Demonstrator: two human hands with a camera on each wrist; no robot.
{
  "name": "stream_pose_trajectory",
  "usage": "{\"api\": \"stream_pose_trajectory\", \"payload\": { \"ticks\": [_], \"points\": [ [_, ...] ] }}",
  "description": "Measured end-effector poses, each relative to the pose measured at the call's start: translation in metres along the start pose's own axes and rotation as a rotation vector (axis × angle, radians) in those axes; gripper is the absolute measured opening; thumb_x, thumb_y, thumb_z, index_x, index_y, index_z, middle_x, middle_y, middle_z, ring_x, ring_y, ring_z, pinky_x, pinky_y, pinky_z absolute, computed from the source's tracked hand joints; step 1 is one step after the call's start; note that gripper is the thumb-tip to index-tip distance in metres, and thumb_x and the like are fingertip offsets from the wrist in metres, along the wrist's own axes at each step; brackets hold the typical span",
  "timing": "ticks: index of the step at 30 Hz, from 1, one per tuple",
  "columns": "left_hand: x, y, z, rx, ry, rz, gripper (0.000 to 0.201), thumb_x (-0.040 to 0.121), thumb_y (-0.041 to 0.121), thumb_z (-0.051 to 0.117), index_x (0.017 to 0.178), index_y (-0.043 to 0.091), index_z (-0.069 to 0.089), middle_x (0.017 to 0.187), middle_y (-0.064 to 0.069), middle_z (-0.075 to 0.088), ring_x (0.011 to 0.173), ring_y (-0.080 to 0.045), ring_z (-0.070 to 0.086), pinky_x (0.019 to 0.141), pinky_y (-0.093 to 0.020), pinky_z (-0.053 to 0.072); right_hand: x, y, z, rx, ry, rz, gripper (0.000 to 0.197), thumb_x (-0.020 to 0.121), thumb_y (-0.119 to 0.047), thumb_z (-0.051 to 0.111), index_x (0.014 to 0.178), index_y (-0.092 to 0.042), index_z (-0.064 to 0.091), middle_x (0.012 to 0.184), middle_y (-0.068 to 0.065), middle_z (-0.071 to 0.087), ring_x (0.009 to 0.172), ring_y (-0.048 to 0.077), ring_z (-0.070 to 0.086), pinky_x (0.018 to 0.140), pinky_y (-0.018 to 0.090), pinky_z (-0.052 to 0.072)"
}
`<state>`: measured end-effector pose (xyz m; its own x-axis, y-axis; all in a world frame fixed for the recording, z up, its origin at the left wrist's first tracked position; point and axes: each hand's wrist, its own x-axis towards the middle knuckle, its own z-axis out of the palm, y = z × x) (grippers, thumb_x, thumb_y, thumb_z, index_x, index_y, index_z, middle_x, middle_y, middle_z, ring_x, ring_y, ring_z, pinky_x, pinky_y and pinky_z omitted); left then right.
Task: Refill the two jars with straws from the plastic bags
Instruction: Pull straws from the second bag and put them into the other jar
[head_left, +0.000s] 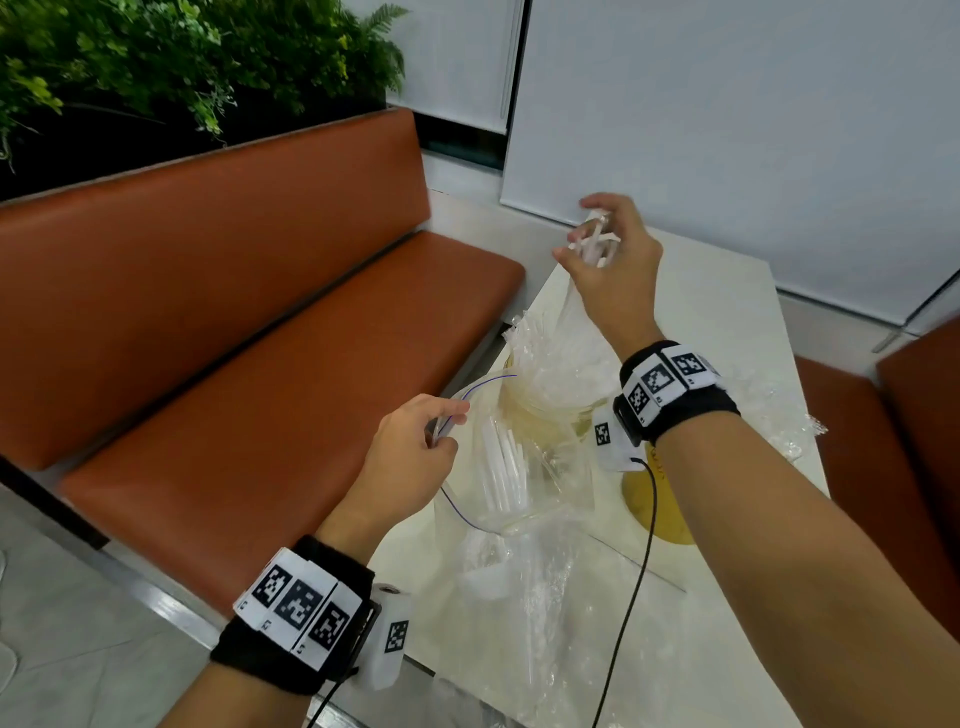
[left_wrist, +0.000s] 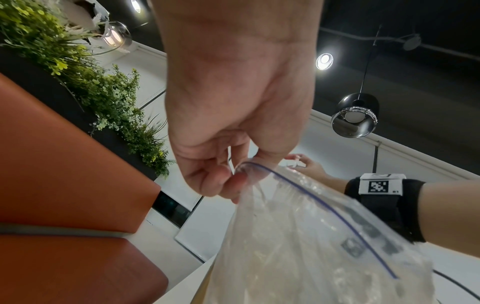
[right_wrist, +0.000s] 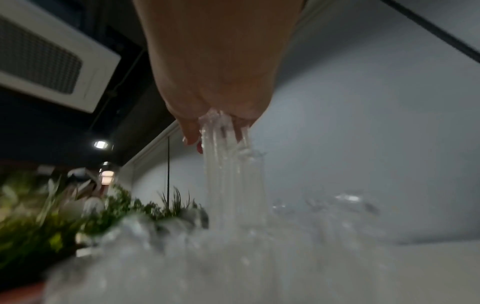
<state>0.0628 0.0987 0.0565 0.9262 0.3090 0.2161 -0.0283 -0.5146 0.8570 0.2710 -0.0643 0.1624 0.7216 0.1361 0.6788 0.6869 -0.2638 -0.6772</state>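
On the pale cafe table (head_left: 727, 322), our left hand (head_left: 410, 441) pinches the clear blue-zippered plastic bag (left_wrist: 311, 236) while our right hand (head_left: 608, 249) lifts clear wrapped straws (head_left: 597, 244), next lowering them into the glass jar (head_left: 535, 410).

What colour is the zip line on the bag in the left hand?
Blue or purple zip line along the clear bag's mouth, pinched by the left hand; clearest in the left wrist view.

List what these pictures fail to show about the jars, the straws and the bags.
- Jars: head view, clear plastic covers them; how full they are cannot be told.
- Straws in the right hand: right wrist view is blurred; no count possible.
- Zip bag pinched by the left hand: left wrist view, cloudy film and bottom edge hide its contents.
- Yellow object: head view, right forearm covers most of it.
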Motion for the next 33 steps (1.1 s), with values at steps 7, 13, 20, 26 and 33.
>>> {"api": "stream_pose_trajectory", "payload": {
  "ticks": [7,13,20,26,33],
  "points": [
    [-0.003,-0.004,0.001,-0.011,-0.007,0.001,0.028,0.089,0.000,0.065,0.108,0.019,0.073,0.110,0.014,0.068,0.091,-0.007,0.066,0.070,-0.013,0.050,-0.033,0.033,0.006,-0.294,-0.328,0.146,0.035,0.099,-0.041,0.061,0.092,-0.012,0.080,0.083,-0.001,0.074,0.079,0.012,0.066,0.087,0.038,0.054],
    [-0.004,-0.003,0.002,-0.018,-0.014,-0.002,0.028,0.088,0.001,0.065,0.108,0.020,0.073,0.108,0.017,0.068,0.084,-0.020,0.067,0.070,-0.023,0.052,-0.016,0.011,-0.001,-0.410,-0.240,-0.028,0.048,0.110,-0.031,0.037,0.081,-0.009,0.069,0.073,0.004,0.065,0.072,0.019,0.058,0.073,0.039,0.045],
    [-0.005,-0.002,0.001,-0.021,-0.059,-0.001,0.030,0.088,0.003,0.064,0.108,0.023,0.073,0.107,0.017,0.068,0.065,-0.006,0.056,0.060,-0.013,0.043,-0.042,0.030,0.002,-0.632,-0.666,-0.033,0.047,0.109,-0.033,0.032,0.131,-0.006,0.062,0.127,0.018,0.066,0.120,0.036,0.059,0.099,0.037,0.040],
    [-0.007,0.016,0.001,-0.032,-0.092,0.014,0.042,0.087,-0.004,0.058,0.119,0.020,0.070,0.109,0.015,0.066,0.054,-0.002,0.047,0.054,-0.010,0.039,-0.039,-0.050,-0.017,-0.513,-0.346,0.052,0.048,0.098,-0.038,0.052,0.074,-0.004,0.075,0.068,0.012,0.073,0.063,0.031,0.068,0.072,0.039,0.059],
    [-0.013,0.044,0.012,-0.026,-0.128,0.131,0.046,0.084,-0.006,0.055,0.120,0.021,0.069,0.114,0.015,0.065,0.046,-0.008,0.043,0.053,-0.007,0.037,-0.126,-0.057,-0.008,-0.798,-1.057,0.704,0.055,0.079,-0.056,0.080,0.077,-0.008,0.053,0.057,-0.001,0.067,0.051,0.012,0.066,0.061,0.026,0.053]
  ]
}}
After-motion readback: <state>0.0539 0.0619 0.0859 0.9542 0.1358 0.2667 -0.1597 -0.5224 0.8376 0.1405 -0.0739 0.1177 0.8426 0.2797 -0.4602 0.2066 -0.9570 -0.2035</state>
